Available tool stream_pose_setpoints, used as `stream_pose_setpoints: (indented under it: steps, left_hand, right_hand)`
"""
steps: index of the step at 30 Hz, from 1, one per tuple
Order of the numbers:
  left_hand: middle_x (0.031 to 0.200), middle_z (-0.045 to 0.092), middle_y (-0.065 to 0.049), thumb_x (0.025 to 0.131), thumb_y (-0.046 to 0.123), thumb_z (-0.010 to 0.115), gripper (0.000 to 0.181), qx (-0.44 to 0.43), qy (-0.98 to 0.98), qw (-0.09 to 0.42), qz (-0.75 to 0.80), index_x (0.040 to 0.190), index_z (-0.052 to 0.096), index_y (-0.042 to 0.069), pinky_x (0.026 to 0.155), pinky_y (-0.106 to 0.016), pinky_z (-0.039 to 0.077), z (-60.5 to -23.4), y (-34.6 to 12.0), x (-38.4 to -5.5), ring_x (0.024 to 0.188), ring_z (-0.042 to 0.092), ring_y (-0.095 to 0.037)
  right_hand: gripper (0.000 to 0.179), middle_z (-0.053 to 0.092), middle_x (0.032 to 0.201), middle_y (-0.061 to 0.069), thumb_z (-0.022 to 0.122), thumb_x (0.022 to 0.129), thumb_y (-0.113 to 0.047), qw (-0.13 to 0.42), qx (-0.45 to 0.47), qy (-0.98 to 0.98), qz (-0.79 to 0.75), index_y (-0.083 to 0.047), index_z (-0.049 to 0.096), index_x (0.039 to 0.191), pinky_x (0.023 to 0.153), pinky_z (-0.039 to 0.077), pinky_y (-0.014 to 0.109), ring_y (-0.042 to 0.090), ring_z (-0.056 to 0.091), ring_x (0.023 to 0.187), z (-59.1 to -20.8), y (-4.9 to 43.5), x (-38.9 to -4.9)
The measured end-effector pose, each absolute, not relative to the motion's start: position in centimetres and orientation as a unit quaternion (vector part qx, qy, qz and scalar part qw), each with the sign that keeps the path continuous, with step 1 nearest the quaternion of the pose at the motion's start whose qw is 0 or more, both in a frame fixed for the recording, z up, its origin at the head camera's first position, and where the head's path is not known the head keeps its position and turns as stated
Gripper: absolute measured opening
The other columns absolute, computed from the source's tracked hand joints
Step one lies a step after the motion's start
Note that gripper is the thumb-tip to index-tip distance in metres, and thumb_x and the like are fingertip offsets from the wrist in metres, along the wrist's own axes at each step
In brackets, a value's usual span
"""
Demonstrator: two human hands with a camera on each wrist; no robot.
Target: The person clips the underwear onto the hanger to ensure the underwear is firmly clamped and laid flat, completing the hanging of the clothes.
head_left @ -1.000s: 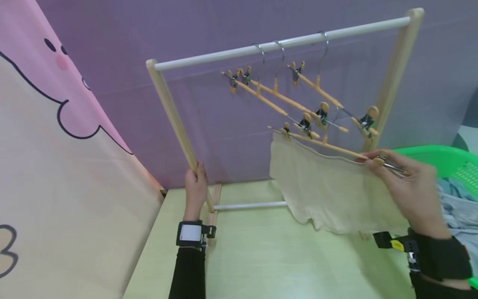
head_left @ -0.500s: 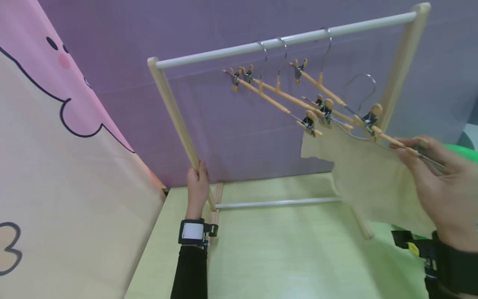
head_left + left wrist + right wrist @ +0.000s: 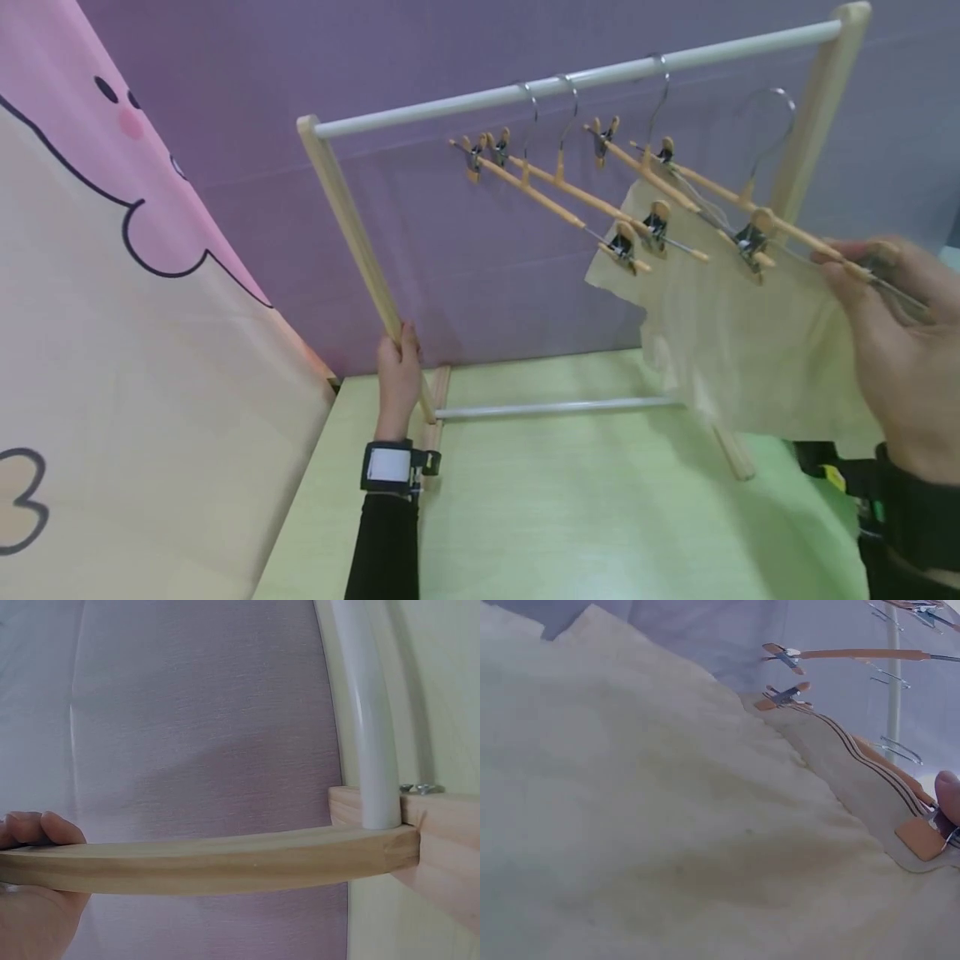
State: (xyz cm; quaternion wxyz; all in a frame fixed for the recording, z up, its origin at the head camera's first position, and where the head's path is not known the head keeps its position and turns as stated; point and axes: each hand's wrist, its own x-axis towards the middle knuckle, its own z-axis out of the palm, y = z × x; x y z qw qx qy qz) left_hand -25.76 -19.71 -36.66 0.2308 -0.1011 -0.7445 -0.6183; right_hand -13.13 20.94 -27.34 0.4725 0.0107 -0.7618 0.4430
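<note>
My left hand (image 3: 399, 371) grips the left wooden post (image 3: 352, 233) of a small clothes rack, fingers wrapped round it. At the right, my right hand (image 3: 900, 333) pinches the near end of a wooden clip hanger (image 3: 802, 236). From that hanger's clips hangs a cream cloth garment (image 3: 765, 350) with a waistband (image 3: 832, 761), which fills much of the right wrist view. The hanger's metal hook (image 3: 787, 112) stands below the white rail (image 3: 465, 104), apart from it, near the right post (image 3: 817, 108). Three bare clip hangers (image 3: 540, 196) hang from the rail.
The rack's lower white bar (image 3: 555, 408) runs close over the pale green table (image 3: 570, 517). Behind stands a purple cloth backdrop (image 3: 450, 317); a cartoon-printed panel (image 3: 150, 400) borders the left side. The rack's right foot (image 3: 733, 454) shows under the garment.
My right hand has moved right and up with the hanger and garment, and the hook has risen toward the rail. The left hand keeps its grip on the post.
</note>
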Motion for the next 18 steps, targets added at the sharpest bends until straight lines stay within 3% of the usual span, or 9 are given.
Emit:
stream_pose_setpoints:
  steps: [5, 9, 13, 16, 18]
  left_hand:
    - [0.066, 0.044, -0.011, 0.108, 0.014, 0.038, 0.031, -0.101, -0.748, 0.233, -0.614, 0.087, 0.046, -0.008, 0.051, -0.022, 0.034, -36.8, -19.7, -25.7, 0.054, 0.039, -0.010]
    - [0.067, 0.044, -0.011, 0.108, 0.014, 0.039, 0.027, -0.093, -0.745, 0.232, -0.618, 0.086, 0.047, 0.001, 0.052, -0.021, 0.035, -36.8, -19.5, -25.7, 0.055, 0.040, -0.011]
    - [0.067, 0.044, -0.009, 0.108, 0.014, 0.039, 0.028, -0.095, -0.742, 0.230, -0.622, 0.087, 0.047, -0.002, 0.052, -0.021, 0.035, -36.7, -19.4, -25.8, 0.056, 0.040, -0.011]
    - [0.068, 0.044, -0.009, 0.108, 0.015, 0.039, 0.031, -0.097, -0.740, 0.228, -0.625, 0.091, 0.047, -0.010, 0.053, -0.021, 0.035, -36.8, -19.4, -25.8, 0.058, 0.041, -0.013]
    - [0.069, 0.045, -0.010, 0.108, 0.016, 0.040, 0.029, -0.093, -0.740, 0.230, -0.625, 0.091, 0.047, -0.007, 0.054, -0.021, 0.036, -36.8, -19.6, -25.7, 0.059, 0.042, -0.016]
  right_hand:
    - [0.023, 0.069, 0.108, -0.015, 0.063, 0.096, -0.012, 0.507, 0.020, -0.735, 0.450, -0.002, 0.071, 0.115, 0.088, 0.043, 0.016, 0.003, 0.060, 0.098, -26.2, 20.4, -13.4]
    - [0.024, 0.071, 0.107, -0.017, 0.065, 0.095, -0.018, 0.539, -0.006, -0.714, 0.446, -0.006, 0.073, 0.114, 0.088, 0.040, 0.017, 0.001, 0.058, 0.098, -25.4, 20.2, -13.6]
    - [0.022, 0.071, 0.102, -0.018, 0.066, 0.095, -0.021, 0.539, -0.030, -0.709, 0.454, -0.011, 0.074, 0.112, 0.088, 0.035, 0.018, 0.000, 0.055, 0.096, -24.5, 20.1, -13.9]
    - [0.020, 0.070, 0.097, -0.015, 0.067, 0.094, -0.018, 0.531, -0.009, -0.692, 0.489, -0.008, 0.075, 0.110, 0.084, 0.034, 0.018, 0.002, 0.052, 0.089, -24.0, 19.9, -14.5]
    - [0.018, 0.071, 0.094, -0.013, 0.069, 0.093, -0.013, 0.536, 0.022, -0.678, 0.503, -0.004, 0.075, 0.107, 0.082, 0.035, 0.019, 0.003, 0.052, 0.085, -23.8, 19.7, -15.0]
